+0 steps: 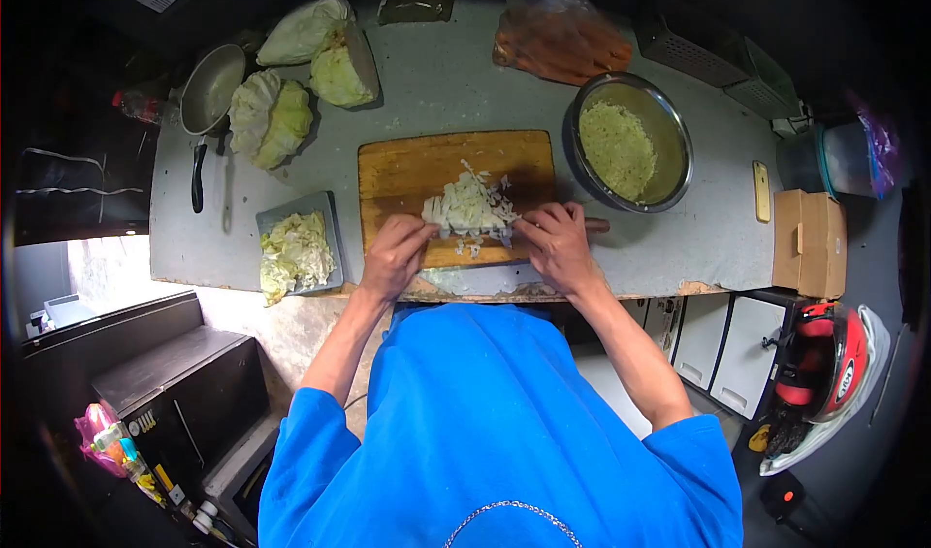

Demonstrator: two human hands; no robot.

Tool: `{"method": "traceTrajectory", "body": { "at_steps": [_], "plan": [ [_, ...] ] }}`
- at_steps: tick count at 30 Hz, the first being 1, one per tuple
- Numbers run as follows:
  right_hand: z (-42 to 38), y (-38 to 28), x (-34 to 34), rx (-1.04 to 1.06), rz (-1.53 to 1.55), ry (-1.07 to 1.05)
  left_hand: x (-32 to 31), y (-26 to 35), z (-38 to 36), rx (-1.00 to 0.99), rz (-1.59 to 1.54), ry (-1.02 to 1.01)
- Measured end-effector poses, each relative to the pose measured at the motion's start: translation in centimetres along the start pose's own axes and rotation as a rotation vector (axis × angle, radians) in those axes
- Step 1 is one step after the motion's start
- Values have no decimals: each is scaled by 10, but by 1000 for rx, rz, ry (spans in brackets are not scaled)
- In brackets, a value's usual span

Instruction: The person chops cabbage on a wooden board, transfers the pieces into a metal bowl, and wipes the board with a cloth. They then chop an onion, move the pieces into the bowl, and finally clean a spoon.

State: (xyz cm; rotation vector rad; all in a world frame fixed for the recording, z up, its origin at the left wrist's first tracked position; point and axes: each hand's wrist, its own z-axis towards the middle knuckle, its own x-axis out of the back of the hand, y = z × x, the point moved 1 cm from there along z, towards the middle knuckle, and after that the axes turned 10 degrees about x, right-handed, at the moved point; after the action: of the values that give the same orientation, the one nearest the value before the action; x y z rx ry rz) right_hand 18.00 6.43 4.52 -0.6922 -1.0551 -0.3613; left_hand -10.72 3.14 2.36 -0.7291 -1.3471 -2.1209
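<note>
Chopped cabbage [472, 204] lies heaped on a wooden cutting board [393, 165] in front of me. A knife [598, 225] lies crosswise along the near side of the heap, its dark handle sticking out to the right and its blade partly hidden by cabbage and fingers. My right hand [558, 244] is closed on the knife near the handle. At the blade's other end, my left hand [396, 250] has its fingers pressed together, touching the left edge of the cabbage. Small loose bits are scattered around the blade.
A metal bowl [669, 150] of chopped cabbage stands right of the board. Cabbage leaves [296, 252] rest on a grey tray [335, 247] at left. Behind are cabbage heads [344, 68], a pan [213, 87] and a bag of carrots [562, 44]. A cardboard box [810, 242] sits far right.
</note>
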Motion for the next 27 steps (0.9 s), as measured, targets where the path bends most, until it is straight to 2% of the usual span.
{"method": "traceTrajectory", "body": {
  "at_steps": [4, 8, 11, 15, 17, 20, 25, 27],
  "plan": [
    [-8, 1, -15, -42, 41, 22, -7, -4, -5, 31, -36, -31],
    [-5, -1, -3, -8, 7, 28, 7, 2, 3, -39, -14, -12],
    [-13, 7, -20, -46, 34, 33, -10, -9, -5, -14, -17, -14],
    [-4, 5, -5, -26, 20, -18, -2, -5, 2, -6, -32, -57],
    [3, -1, 6, -1, 6, 42, 6, -1, 6, -45, -14, 14],
    [-9, 9, -18, -9, 26, 29, -8, -8, -3, 11, -40, -34],
    [3, 10, -3, -12, 11, -24, 1, -6, 11, -17, -13, -39],
    [3, 5, -4, -20, 2, 29, -1, -5, 7, 36, -29, -39]
  ]
}}
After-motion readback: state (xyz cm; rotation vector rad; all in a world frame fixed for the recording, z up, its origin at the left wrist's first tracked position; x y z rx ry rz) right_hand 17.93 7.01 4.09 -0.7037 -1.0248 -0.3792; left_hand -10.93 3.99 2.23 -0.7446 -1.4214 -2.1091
